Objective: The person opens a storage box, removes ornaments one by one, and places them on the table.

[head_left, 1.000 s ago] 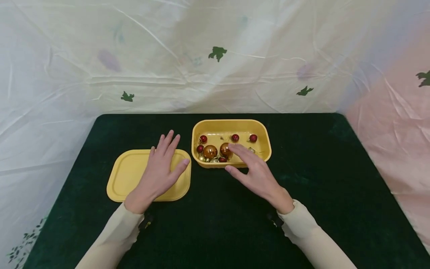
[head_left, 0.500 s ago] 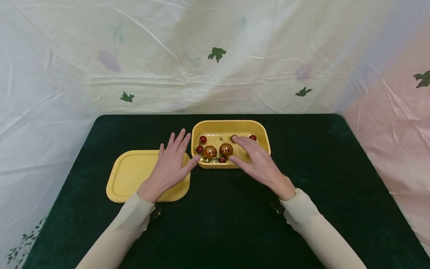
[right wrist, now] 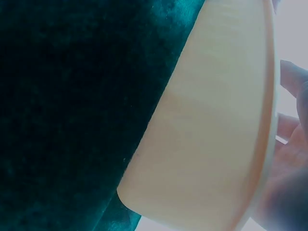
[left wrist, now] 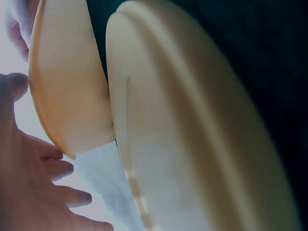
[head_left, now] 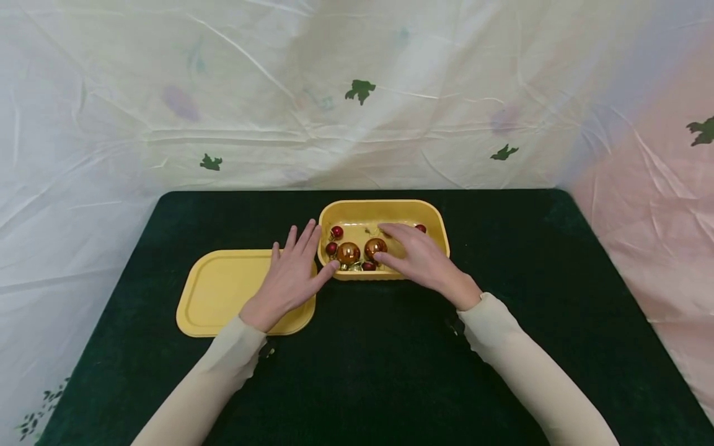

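A yellow rectangular box (head_left: 362,275) stands open on the table and holds several small Christmas baubles. Two larger amber baubles (head_left: 348,253) lie near its front wall, with red baubles (head_left: 337,232) and pale gold ones around them. My left hand (head_left: 290,275) is at the box's left end, thumb and fingertips right at the rim, fingers straight. Over the box's right half reaches my right hand (head_left: 426,263), thumb and fingers spread apart. Its thumb tip overlaps the right amber bauble, and its fingers hide a red bauble behind. In the left wrist view the box wall (left wrist: 72,77) shows beside my fingers (left wrist: 72,197).
A yellow lid (head_left: 217,291) lies flat left of the box, partly under my left hand and forearm. Dark green cloth (head_left: 357,378) covers the table. A pale curtain (head_left: 279,124) with green leaf shapes hangs behind the table's far edge.
My left hand has moved right, from over the lid to the box's left rim. The right hand has shifted slightly forward over the box, its fingers now covering the middle red bauble.
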A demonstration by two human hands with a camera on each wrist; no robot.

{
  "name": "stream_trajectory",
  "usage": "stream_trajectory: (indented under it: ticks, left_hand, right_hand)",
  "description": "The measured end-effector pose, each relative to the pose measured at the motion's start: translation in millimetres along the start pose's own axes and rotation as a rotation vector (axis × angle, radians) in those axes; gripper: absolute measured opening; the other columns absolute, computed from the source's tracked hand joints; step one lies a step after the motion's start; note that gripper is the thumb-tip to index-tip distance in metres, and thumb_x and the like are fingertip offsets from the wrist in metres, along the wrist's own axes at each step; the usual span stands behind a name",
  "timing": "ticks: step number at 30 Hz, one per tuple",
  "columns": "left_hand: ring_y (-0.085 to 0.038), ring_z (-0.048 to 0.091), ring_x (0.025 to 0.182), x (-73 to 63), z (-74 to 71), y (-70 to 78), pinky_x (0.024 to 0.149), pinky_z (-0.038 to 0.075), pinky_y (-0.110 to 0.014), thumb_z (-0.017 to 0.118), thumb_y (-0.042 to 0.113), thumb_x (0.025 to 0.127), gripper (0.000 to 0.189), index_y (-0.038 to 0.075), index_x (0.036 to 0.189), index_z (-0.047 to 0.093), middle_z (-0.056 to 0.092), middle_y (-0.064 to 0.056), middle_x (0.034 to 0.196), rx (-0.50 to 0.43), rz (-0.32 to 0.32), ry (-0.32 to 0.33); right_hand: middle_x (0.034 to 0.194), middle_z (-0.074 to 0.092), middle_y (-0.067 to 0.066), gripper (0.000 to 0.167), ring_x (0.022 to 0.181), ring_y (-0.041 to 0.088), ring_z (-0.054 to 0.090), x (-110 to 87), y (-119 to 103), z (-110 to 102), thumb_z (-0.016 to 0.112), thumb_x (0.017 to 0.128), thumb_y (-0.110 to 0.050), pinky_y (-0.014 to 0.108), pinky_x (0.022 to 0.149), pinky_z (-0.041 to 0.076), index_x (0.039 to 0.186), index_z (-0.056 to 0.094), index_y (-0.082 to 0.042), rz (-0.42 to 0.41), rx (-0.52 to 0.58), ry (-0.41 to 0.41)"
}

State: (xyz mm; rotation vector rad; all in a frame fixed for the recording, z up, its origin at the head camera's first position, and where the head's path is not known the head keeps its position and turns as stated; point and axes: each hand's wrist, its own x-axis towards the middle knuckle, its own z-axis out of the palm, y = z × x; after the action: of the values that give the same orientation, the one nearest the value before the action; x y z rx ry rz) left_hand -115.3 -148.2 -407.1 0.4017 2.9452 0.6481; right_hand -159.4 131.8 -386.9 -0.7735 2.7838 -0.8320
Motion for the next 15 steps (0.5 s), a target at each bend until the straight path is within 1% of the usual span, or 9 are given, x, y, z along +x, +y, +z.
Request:
stream_trajectory:
  ticks: [7, 15]
  left_hand:
    - [-0.042, 0.005, 0.158, 2.2, 1.4, 1.4, 0.119, 0.01, -0.073, 0.037, 0.069, 0.103, 0.09, 0.012, 0.168, 0.011, 0.006, -0.008, 0.174, 0.011, -0.012, -0.016]
    - [-0.043, 0.005, 0.158, 4.3, 1.9, 1.4, 0.119, 0.01, -0.073, 0.038, 0.069, 0.103, 0.09, 0.012, 0.168, 0.009, 0.005, -0.009, 0.175, 0.043, -0.026, -0.025]
  right_hand:
    - [0.15, 0.056, 0.016, 0.063, 0.137, 0.033, 0.053, 10.4, 2.0, 0.2, 0.068, 0.1, -0.042, 0.054, 0.112, 0.043, 0.15, 0.053, -0.007, 0.021, -0.002, -0.055]
    - [0.147, 0.058, 0.015, 0.06, 0.134, 0.032, 0.055, 17.4, 3.4, 1.3, 0.069, 0.1, -0.041, 0.053, 0.111, 0.044, 0.148, 0.056, -0.006, 0.036, -0.009, -0.109]
